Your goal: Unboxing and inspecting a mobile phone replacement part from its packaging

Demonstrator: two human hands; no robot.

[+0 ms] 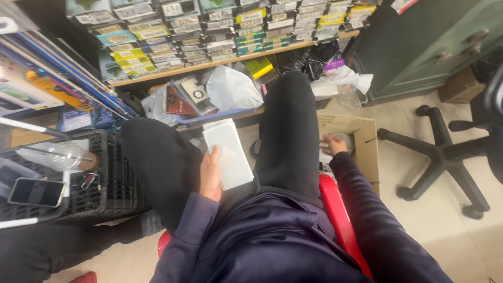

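Note:
My left hand (210,175) holds a flat white rectangular packet (228,153) by its left edge, resting between my thighs in black trousers. My right hand (334,144) reaches down past my right leg into an open cardboard box (367,141) on the floor, its fingers on pale items inside; what they grip is hidden. I sit on a red stool (335,209), wearing a dark blue jacket.
A black plastic crate (112,173) on the left carries a phone (36,192), keys and a plastic cup. A low wooden shelf (220,60) ahead holds stacked small packages, with bags beneath. An office chair base (445,157) stands at right by a green cabinet (419,47).

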